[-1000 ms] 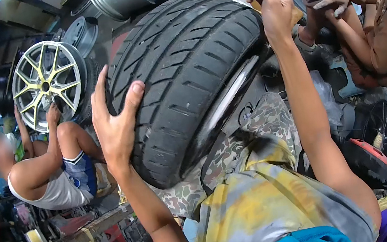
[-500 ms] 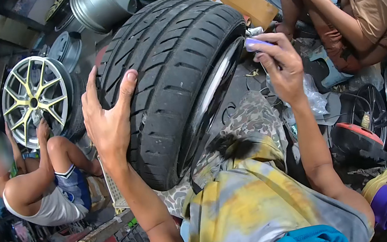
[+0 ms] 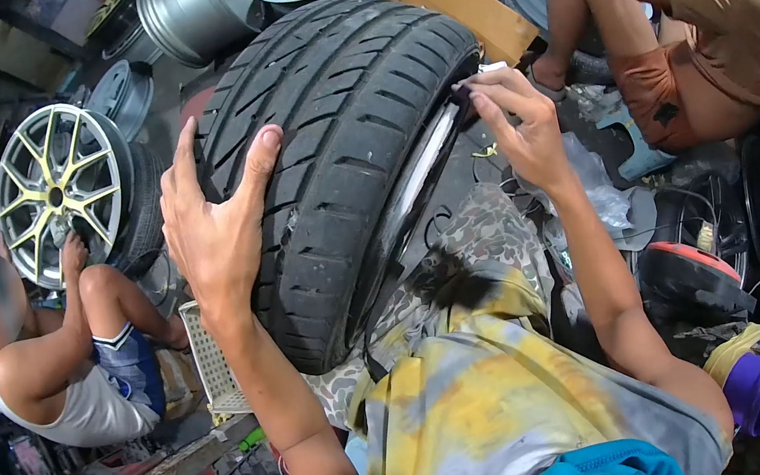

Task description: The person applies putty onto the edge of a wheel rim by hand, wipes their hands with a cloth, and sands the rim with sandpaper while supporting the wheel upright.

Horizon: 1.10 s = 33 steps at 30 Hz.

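A large black tire stands tilted in front of me, with the pale edge of its rim showing on the right side. My left hand lies against the tread with its fingers and thumb spread. At the tire's right sidewall, my right hand has its fingers bent together at the upper end of the rim edge. A small dark piece shows at those fingertips, mostly hidden; the purple piece seen earlier cannot be made out now.
A person at left holds a yellow-and-silver wheel; another crouches at right in orange shorts. Around are a cardboard box, silver rims, a white basket, a purple container and a plastic bag.
My right hand has come down from above the tire to the rim edge with the purple piece. The person at right has raised their arms. My left hand stays on the tread.
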### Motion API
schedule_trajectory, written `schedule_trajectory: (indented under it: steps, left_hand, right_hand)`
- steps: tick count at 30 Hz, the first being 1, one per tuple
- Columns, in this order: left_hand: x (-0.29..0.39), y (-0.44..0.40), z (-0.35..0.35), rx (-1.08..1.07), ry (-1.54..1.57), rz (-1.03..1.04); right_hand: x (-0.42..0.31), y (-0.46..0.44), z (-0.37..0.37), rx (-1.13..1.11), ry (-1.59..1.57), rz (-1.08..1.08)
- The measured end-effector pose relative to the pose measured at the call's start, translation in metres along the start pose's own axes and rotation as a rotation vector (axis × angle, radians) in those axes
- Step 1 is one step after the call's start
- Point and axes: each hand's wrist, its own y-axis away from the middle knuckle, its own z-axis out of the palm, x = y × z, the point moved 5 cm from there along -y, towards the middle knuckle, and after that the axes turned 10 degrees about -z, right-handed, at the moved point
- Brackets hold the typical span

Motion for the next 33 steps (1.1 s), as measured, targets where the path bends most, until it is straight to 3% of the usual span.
schedule_trajectory:
  steps: [1,4,7,11,16,19,25,28,30,33]
  left_hand:
    - [0.0,-0.001,0.0,0.004,-0.009,0.005]
    - [0.0,0.0,-0.001,0.005,-0.014,0.008]
    - [0.002,0.001,-0.001,-0.009,-0.004,-0.019]
    - [0.0,0.001,-0.002,-0.003,-0.009,-0.009]
    - [0.002,0.004,-0.002,-0.004,-0.006,-0.001]
    - [0.0,0.004,-0.002,0.003,-0.013,0.001]
    - [-0.002,0.006,-0.003,-0.002,0.035,0.009]
    - [-0.002,0.006,-0.001,0.006,0.048,0.019]
    - [-0.002,0.005,-0.001,0.022,0.042,0.021]
    - [-0.001,0.001,-0.001,0.03,0.037,0.026]
  right_hand:
    - [-0.01,-0.001,-0.001,-0.063,0.077,-0.046]
    - [-0.049,-0.002,0.006,-0.19,-0.105,-0.121]
    - [-0.013,-0.018,-0.003,-0.166,0.051,-0.094]
    - [-0.058,-0.018,0.007,-0.308,-0.085,-0.171]
    - [-0.03,-0.029,-0.002,-0.291,0.124,-0.163]
    - [-0.065,-0.02,0.01,-0.33,0.003,-0.264]
    - [-0.108,0.004,0.027,-0.347,0.213,-0.382]
    - [-0.093,-0.004,0.013,-0.29,0.052,-0.317]
    - [-0.089,-0.011,-0.022,-0.127,0.084,-0.243]
    - [-0.049,0.012,-0.062,0.133,0.085,0.101]
